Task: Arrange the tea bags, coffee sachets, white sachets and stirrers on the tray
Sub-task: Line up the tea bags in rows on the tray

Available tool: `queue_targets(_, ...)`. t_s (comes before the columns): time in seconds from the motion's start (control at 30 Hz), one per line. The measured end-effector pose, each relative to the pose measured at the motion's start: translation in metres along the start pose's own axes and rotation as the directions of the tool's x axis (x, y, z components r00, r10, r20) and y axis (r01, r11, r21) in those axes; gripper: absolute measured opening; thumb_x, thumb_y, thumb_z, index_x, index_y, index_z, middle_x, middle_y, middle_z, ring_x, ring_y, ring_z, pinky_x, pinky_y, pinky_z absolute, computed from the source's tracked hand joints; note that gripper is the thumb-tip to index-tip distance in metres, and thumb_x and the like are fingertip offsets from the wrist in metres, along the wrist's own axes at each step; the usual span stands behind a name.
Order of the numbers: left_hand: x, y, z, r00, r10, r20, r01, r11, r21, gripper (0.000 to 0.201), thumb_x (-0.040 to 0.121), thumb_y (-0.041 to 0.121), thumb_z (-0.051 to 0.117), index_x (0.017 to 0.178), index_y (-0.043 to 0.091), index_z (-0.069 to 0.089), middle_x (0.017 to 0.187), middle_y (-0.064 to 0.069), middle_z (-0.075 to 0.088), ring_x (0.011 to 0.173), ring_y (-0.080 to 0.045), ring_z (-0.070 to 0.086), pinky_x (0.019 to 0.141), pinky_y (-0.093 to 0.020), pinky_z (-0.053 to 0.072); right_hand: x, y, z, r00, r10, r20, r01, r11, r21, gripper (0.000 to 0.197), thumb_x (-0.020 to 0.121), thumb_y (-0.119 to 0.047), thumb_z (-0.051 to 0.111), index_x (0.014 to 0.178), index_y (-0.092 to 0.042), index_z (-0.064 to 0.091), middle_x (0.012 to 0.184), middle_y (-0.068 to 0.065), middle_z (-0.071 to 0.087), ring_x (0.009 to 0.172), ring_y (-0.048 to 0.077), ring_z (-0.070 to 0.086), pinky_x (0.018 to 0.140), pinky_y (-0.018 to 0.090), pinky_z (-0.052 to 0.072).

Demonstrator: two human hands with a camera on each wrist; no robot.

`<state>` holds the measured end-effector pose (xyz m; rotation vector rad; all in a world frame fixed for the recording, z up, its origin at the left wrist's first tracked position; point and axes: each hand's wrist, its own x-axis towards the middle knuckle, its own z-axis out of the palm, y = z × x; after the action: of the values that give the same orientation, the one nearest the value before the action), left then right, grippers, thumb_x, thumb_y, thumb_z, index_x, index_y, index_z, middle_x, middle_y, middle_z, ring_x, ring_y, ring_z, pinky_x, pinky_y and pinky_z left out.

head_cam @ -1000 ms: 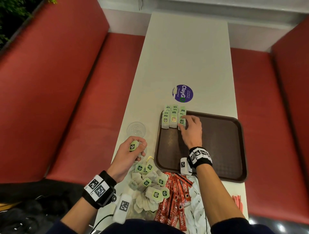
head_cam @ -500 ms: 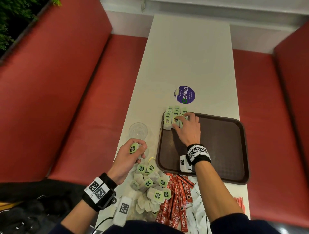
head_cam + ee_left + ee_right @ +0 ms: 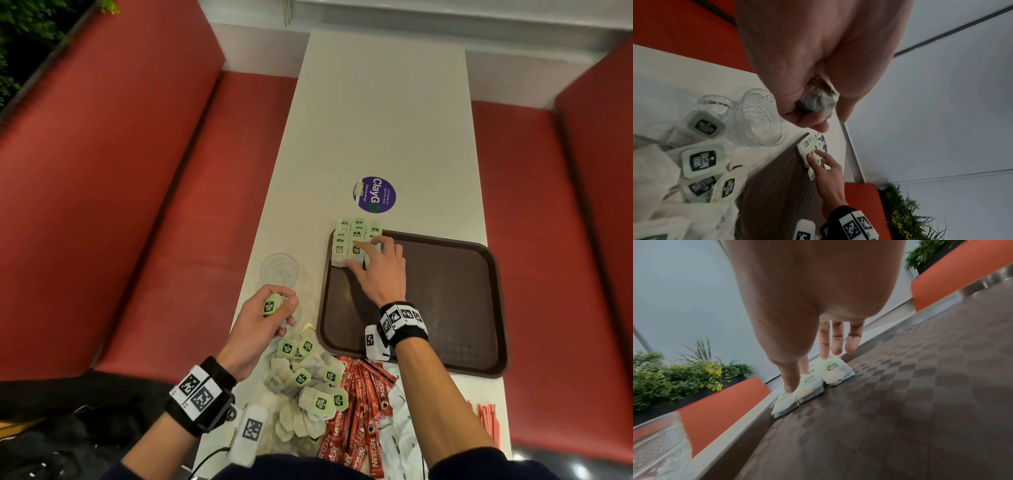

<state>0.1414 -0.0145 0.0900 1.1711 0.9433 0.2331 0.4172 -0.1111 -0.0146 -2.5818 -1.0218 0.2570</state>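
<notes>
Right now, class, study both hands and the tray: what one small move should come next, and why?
Probably the left hand should carry the tea bag it grips over to the tray and lay it beside the rows of tea bags in the far left corner. The right hand lies flat on those rows, steadying them, and most of the tray is bare, while many loose bags wait on the table.

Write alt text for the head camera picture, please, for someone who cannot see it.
A person's right hand presses straight fingers on rows of tea bags in a brown tray's far left corner. Their left hand grips one tea bag above a loose pile beside red Nescafe sachets.
</notes>
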Motion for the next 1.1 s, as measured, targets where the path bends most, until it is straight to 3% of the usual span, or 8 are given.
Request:
queue_targets(0.13, 0.0, -0.001, 0.001, 1.0, -0.011, 0.021, 0.011, 0.999, -0.034, 0.02, 0.102, 0.028, 0.074, 0.118, 0.017, 0.07, 0.087, -0.009, 0.067, 0.085, -0.026, 0.058, 0.073, -0.038, 0.047, -0.007, -0.001, 0.0, 0.999, 0.012, 0.041, -0.014, 0.998, 0.056, 0.05, 0.094, -0.05, 0.079, 0.14, -0.031, 0.07, 0.148, 0.006, 0.052, 0.131, 0.031, 0.049, 0.103, 0.053, 0.051)
queue_targets(0.27, 0.0, 0.002, 0.001, 0.993, -0.043, 0.108, 0.069, 0.967, -0.247, 0.028, 0.102, 0.004, 0.057, 0.129, 0.01, 0.063, 0.105, -0.017, 0.066, 0.096, -0.031, 0.064, 0.079, -0.039, 0.052, -0.02, -0.021, -0.023, 0.998, 0.044, -0.052, -0.027, 0.96, 0.279, 0.039, 0.099, -0.047, 0.074, 0.134, -0.03, 0.073, 0.143, 0.003, 0.058, 0.127, 0.025, 0.051, 0.107, 0.044, 0.049)
queue_targets(0.4, -0.003, 0.013, 0.011, 0.985, 0.03, 0.169, 0.018, 0.962, -0.273, 0.04, 0.106, -0.014, 0.039, 0.138, 0.004, 0.056, 0.112, -0.021, 0.069, 0.109, -0.037, 0.072, 0.093, -0.038, 0.061, -0.058, -0.068, -0.073, 0.995, -0.054, 0.084, -0.006, 0.807, 0.591, 0.02, 0.106, -0.043, 0.069, 0.115, -0.029, 0.079, 0.11, -0.017, 0.077, 0.098, 0.002, 0.069, 0.088, 0.023, 0.055)
queue_targets(0.53, -0.006, 0.02, 0.023, 0.975, 0.103, 0.195, -0.055, 0.97, -0.239, 0.037, 0.109, -0.004, 0.053, 0.144, 0.009, 0.051, 0.124, -0.026, 0.069, 0.11, -0.039, 0.074, 0.101, -0.045, 0.061, -0.097, -0.096, -0.106, 0.985, -0.136, 0.106, 0.018, 0.693, 0.721, 0.012, 0.106, -0.034, 0.071, 0.108, -0.027, 0.081, 0.1, -0.017, 0.079, 0.095, 0.004, 0.073, 0.082, 0.014, 0.052)
queue_targets(0.7, -0.016, 0.026, 0.031, 0.957, 0.138, 0.254, -0.137, 0.99, -0.023, 0.039, 0.106, 0.003, 0.064, 0.14, 0.015, 0.049, 0.119, -0.01, 0.075, 0.099, -0.034, 0.079, 0.093, -0.046, 0.065, -0.109, -0.098, -0.115, 0.982, -0.161, 0.099, 0.044, 0.705, 0.708, 0.011, 0.099, -0.042, 0.079, 0.11, -0.039, 0.078, 0.101, -0.008, 0.071, 0.09, 0.017, 0.071, 0.078, 0.027, 0.058)
queue_targets(0.8, -0.022, 0.028, 0.032, 0.952, 0.124, 0.28, -0.147, 0.987, 0.06, 0.043, 0.101, 0.008, 0.074, 0.136, 0.017, 0.051, 0.117, -0.013, 0.077, 0.094, -0.038, 0.079, 0.086, -0.048, 0.066, -0.111, -0.094, -0.115, 0.973, -0.202, 0.113, 0.074, 0.735, 0.674, 0.012, 0.094, -0.033, 0.085, 0.103, -0.039, 0.079, 0.098, -0.007, 0.07, 0.085, 0.016, 0.069, 0.076, 0.025, 0.055)
queue_targets(0.9, -0.026, 0.03, 0.031, 0.962, 0.121, 0.246, -0.14, 0.988, 0.061, 0.041, 0.097, 0.015, 0.08, 0.13, 0.018, 0.057, 0.109, -0.014, 0.078, 0.086, -0.043, 0.079, 0.076, -0.045, 0.066, -0.111, -0.092, -0.123, 0.974, -0.185, 0.133, 0.028, 0.676, 0.736, 0.008, 0.095, -0.027, 0.086, 0.099, -0.031, 0.08, 0.094, -0.008, 0.075, 0.087, 0.013, 0.07, 0.078, 0.026, 0.056)
queue_targets(1.1, -0.023, 0.022, 0.023, 0.96, 0.134, 0.245, -0.161, 0.983, 0.094, 0.022, 0.103, 0.026, 0.074, 0.121, 0.016, 0.066, 0.094, -0.029, 0.07, 0.075, -0.038, 0.069, 0.065, -0.039, 0.058, -0.112, -0.089, -0.132, 0.987, -0.117, 0.108, -0.014, 0.612, 0.79, 0.007, 0.1, -0.024, 0.081, 0.1, -0.023, 0.074, 0.091, -0.001, 0.078, 0.085, 0.019, 0.074, 0.074, 0.031, 0.06)
